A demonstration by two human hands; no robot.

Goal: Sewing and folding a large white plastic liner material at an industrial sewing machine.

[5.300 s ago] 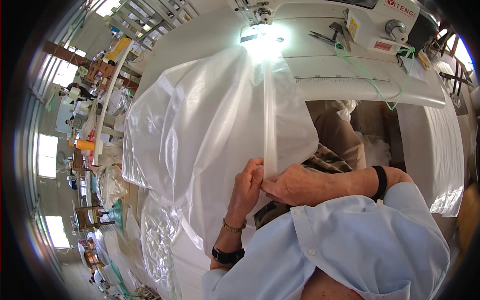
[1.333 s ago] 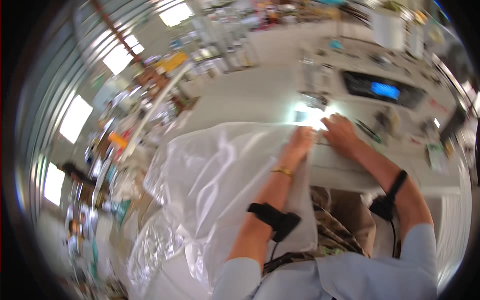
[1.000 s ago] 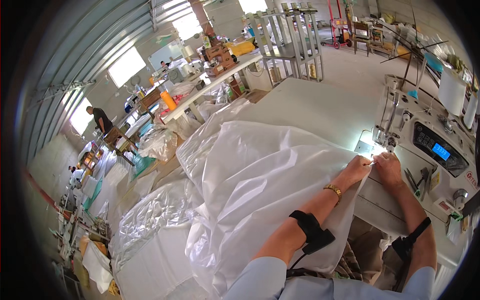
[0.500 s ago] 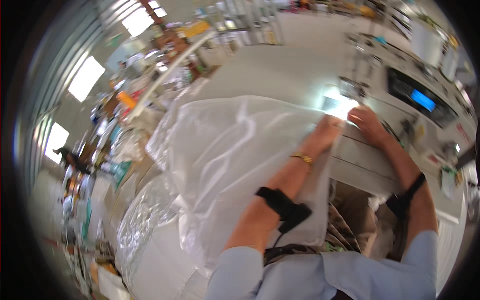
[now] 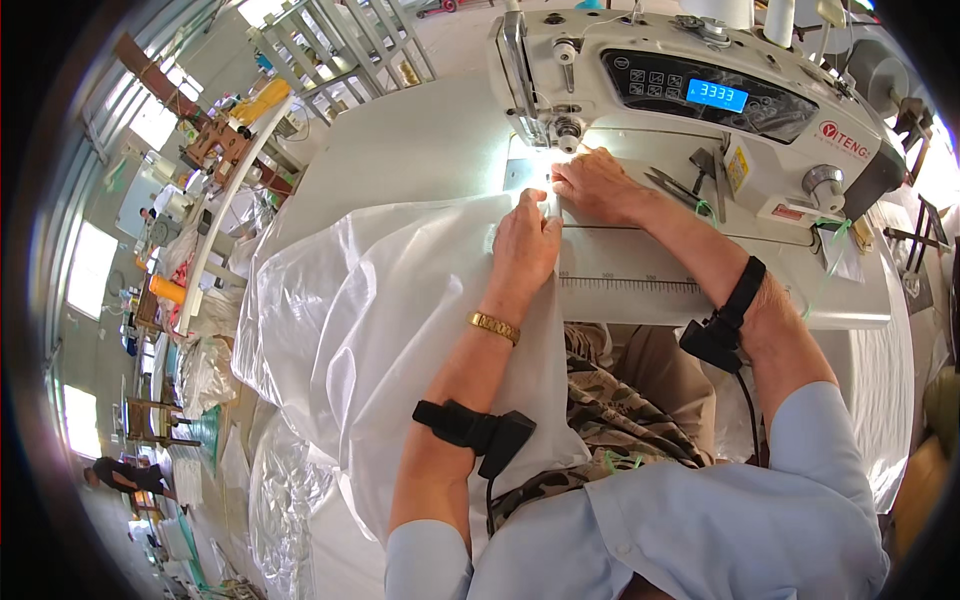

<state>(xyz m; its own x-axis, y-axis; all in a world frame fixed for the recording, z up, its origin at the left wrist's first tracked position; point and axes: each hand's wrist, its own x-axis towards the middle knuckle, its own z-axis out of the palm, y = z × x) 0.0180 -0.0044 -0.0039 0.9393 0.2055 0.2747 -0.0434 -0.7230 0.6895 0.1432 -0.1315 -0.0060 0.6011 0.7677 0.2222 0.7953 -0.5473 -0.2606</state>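
A large sheet of white sheer fabric (image 5: pixel 400 290) spreads over the sewing table and drapes toward my lap. My left hand (image 5: pixel 525 245) is closed on its right-hand edge, just in front of the sewing machine's needle area. Close beside it, my right hand (image 5: pixel 598 187) has its fingers curled and pinched together at the brightly lit needle. Glare hides what lies between those fingertips. The white sewing machine (image 5: pixel 720 90) stands directly over and right of my hands, its blue display lit.
Scissors (image 5: pixel 675 190) with dark handles lie on the machine bed right of my right hand. A measuring scale (image 5: pixel 630 284) runs along the table's front. Clear plastic wrapping (image 5: pixel 285 500) hangs at left. A metal rack (image 5: pixel 345 50) stands behind; a person (image 5: pixel 128 475) is far left.
The view has swung right and sharpened, so the machine now shows more fully. Both hands remain close together at the needle, the left on the fabric.
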